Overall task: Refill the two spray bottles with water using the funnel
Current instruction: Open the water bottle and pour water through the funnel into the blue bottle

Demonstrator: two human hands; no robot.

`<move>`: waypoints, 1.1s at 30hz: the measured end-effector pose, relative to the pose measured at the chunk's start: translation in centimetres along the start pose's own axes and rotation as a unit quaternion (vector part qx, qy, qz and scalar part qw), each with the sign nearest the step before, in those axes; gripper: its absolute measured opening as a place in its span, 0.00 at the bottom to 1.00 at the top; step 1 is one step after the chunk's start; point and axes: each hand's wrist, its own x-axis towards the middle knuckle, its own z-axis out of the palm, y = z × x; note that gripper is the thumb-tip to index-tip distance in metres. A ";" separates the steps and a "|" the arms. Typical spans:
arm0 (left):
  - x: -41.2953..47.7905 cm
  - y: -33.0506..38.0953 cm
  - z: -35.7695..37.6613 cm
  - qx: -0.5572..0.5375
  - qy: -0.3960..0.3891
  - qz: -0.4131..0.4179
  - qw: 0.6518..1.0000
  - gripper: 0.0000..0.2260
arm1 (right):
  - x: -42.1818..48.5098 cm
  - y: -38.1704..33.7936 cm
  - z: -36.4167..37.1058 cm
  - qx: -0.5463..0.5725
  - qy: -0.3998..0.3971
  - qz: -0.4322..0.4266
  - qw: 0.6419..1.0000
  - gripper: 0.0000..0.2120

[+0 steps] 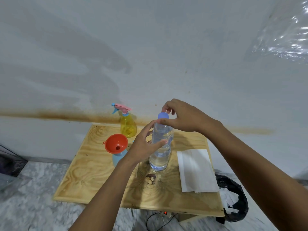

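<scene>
A white napkin (196, 170) is laid on the table (86, 172); a black bag (233, 184) is seen on the floor beside it.

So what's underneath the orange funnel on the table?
A light blue bottle stands under the funnel, on the wooden table. The funnel's bowl covers the bottle's neck and opening, and the left hand and forearm hide its right side.
</scene>
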 end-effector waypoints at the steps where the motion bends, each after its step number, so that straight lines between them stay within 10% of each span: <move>1: 0.0 -0.1 0.0 0.002 -0.001 -0.002 1.000 0.35 | 0.0 0.2 0.1 0.011 -0.008 -0.012 1.000 0.15; 10: 0.0 0.1 0.1 0.000 0.002 -0.002 1.000 0.31 | -1.4 1.0 0.3 0.190 0.114 -0.085 0.971 0.14; 17: -0.1 0.2 0.2 0.003 0.012 0.005 1.000 0.33 | -6.9 5.2 8.2 0.245 0.265 0.079 0.929 0.15; 33: 0.1 0.1 0.1 0.014 0.004 0.011 1.000 0.33 | -10.4 10.2 25.9 -0.020 -0.034 0.242 0.969 0.16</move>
